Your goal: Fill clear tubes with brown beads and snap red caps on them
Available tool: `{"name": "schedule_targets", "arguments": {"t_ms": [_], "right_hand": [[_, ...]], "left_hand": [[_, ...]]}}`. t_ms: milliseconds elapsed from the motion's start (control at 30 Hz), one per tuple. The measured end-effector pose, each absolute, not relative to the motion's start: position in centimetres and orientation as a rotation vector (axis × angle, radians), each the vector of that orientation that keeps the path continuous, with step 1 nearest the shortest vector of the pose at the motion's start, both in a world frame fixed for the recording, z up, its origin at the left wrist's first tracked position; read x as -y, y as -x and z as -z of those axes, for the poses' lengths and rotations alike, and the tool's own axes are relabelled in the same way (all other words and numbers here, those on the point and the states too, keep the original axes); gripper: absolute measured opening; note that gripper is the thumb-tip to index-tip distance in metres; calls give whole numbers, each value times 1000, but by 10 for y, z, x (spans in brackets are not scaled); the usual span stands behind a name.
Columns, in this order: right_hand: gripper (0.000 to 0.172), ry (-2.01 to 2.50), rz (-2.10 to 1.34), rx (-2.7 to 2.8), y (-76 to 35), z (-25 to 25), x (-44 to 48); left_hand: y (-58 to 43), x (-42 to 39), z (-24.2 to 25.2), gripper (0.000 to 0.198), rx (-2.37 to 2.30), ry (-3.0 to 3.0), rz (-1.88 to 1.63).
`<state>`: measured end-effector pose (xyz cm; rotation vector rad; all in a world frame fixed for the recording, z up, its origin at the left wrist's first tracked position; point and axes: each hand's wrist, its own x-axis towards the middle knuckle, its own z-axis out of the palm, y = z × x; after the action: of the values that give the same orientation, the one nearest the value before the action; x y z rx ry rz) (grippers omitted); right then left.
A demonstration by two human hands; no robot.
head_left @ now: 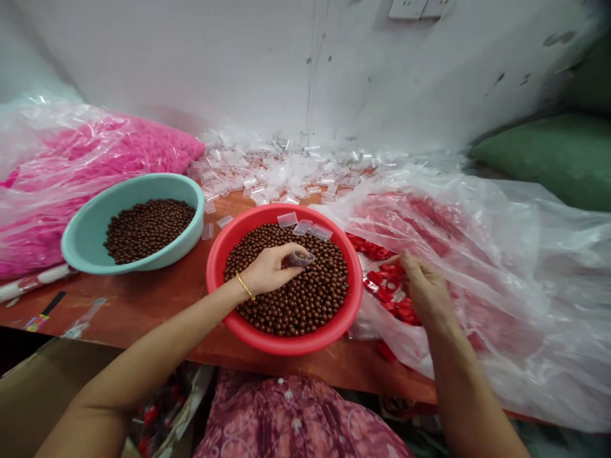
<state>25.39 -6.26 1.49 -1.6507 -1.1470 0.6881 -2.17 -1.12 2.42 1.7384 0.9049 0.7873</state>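
Note:
My left hand (273, 270), with a gold bracelet at the wrist, is closed around a small clear plastic tube (300, 257) over the red basin (355, 299). Brown round beads (291, 312) fill much of this basin. Several clear flat pieces (302, 227) lie on the beads near its back rim. My right hand (422, 283) is at the mouth of a clear plastic bag (515, 280), beside small red plastic parts (391, 286). Its fingers are pinched together, and what they hold is too small to make out.
A teal basin (76, 238) with brown beads stands left, before a bag of pink pieces (128, 143). Clear pieces (281, 172) are heaped along the wall on the red-brown table (186, 289). Green sacks (554, 152) lie back right; an open box (57, 381) stands below left.

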Motion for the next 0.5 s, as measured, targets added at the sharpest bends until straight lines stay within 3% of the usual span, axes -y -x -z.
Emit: {"name": "schedule_targets", "arguments": {"t_ms": [267, 500], "right_hand": [[37, 1150, -1225, 981, -187, -44, 43], [32, 1155, -1274, 1160, -159, -29, 40]], "left_hand": [[16, 15, -21, 22, -814, -1501, -734], [20, 19, -23, 29, -813, -1489, -750]]}}
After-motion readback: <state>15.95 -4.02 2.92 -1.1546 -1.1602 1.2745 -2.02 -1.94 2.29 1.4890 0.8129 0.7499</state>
